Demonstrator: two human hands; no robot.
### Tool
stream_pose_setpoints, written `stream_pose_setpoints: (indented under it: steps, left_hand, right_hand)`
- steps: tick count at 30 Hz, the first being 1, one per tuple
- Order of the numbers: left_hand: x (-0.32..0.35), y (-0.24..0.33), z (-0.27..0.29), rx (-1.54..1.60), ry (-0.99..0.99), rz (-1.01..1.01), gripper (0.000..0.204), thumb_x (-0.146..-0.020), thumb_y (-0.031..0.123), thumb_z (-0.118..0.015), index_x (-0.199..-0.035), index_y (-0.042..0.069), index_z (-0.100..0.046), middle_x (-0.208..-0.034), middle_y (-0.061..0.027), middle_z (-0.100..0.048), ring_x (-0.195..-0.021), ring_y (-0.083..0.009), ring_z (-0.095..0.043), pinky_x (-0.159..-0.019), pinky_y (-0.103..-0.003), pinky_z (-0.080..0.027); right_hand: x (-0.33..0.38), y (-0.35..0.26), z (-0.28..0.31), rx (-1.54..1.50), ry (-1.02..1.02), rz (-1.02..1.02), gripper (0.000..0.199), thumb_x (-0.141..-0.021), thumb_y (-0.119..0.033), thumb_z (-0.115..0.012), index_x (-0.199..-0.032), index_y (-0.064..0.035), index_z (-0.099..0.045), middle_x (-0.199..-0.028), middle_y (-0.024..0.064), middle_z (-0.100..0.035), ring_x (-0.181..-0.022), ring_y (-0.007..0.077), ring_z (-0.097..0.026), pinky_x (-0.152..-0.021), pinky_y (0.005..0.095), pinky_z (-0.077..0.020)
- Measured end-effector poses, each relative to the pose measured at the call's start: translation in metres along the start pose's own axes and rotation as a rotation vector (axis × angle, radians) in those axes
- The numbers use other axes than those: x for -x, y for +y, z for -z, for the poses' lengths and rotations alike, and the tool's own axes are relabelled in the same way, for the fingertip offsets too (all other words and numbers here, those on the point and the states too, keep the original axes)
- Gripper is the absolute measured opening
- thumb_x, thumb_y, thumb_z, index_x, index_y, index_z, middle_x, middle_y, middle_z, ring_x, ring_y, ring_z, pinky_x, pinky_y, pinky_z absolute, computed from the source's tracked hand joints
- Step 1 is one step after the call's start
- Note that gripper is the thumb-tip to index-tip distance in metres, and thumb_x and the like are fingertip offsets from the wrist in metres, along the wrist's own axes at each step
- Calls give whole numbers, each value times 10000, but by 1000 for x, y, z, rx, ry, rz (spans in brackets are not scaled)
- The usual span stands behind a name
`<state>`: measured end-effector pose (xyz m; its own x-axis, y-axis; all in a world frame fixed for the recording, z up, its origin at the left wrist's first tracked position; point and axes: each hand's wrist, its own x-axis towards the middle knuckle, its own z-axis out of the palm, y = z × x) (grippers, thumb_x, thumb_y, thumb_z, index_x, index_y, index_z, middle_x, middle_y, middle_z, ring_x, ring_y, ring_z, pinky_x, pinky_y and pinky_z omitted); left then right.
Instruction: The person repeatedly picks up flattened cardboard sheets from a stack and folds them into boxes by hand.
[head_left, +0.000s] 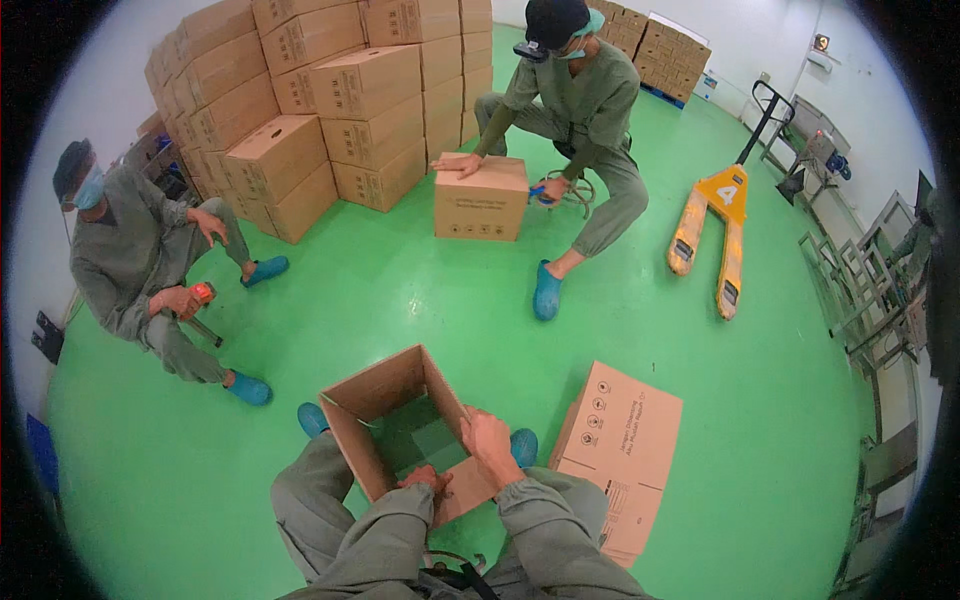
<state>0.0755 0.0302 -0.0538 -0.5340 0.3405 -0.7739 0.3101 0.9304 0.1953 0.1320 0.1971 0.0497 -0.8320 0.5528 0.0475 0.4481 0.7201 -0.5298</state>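
An open cardboard box (355,455) stands between my knees, its top toward me. Green shows at the bottom inside it, partly in shadow; whether the far end is open I cannot tell. My right hand (488,445) is closed over the box's right edge, near its near corner. At the near side, my left hand (428,482) is curled on the edge beside a cardboard flap (468,490), with its fingers partly hidden. Flattened cardboard boxes (625,440) lie on the floor close to my right leg.
Ahead, a seated person (575,100) steadies a closed carton (480,205) and holds a blue tool. At left, another seated person (140,260) holds an orange-and-dark tool (203,293). Stacked cartons (370,130) rise behind them. A yellow pallet jack (722,200) stands right.
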Motion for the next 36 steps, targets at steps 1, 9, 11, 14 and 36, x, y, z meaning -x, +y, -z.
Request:
stream_pose_setpoints:
  steps: [1, 9, 11, 14, 36]
  left_hand:
    - [-4, 7, -1, -33, 5, -29, 807, -872, 669, -574, -1472, 156, -411, -1521, -167, -376, -1401, -393, -340, -1108, -676, -206]
    - [28, 34, 202, -64, 763, -407, 1261, -618, 507, -883, -1542, 4, -187, -1602, -250, -166, -1485, -394, -195, -1177, -607, -175]
    - [44, 32, 206, -195, 564, -334, 1361, -523, 612, -891, -1513, -30, -213, -1583, -240, -222, -1451, -402, -280, -1145, -615, -251]
    - [50, 24, 144, -161, 304, -404, 1433, -484, 671, -881, -1512, -47, -188, -1584, -240, -220, -1460, -403, -257, -1109, -620, -299]
    - [62, -17, -5, 797, 999, -194, 807, -908, 277, -581, -1505, -110, -200, -1571, -318, -215, -1470, -442, -203, -1195, -576, -112]
  right_hand:
    - [1, -1, 0, 24, 4, 5, 233, -919, -270, -598, -1065, -94, -644, -891, 195, -686, -776, 418, -677, -676, 517, -554]
    - [-4, 2, 3, 56, 31, 63, 243, -928, -254, -596, -1091, -79, -636, -868, 191, -685, -722, 405, -675, -620, 504, -549]
    - [-3, 2, 2, 96, -22, 51, 224, -937, -251, -591, -1085, -84, -616, -846, 173, -677, -708, 399, -675, -620, 494, -555]
    - [-1, -4, 1, 177, 3, 56, 233, -934, -254, -600, -1095, -87, -617, -826, 161, -677, -664, 391, -668, -603, 486, -554]
    - [54, -25, -125, -291, 196, -99, 391, -984, -272, -440, -1235, -64, -657, -1362, 94, -574, -1326, 257, -445, -1148, 507, -191]
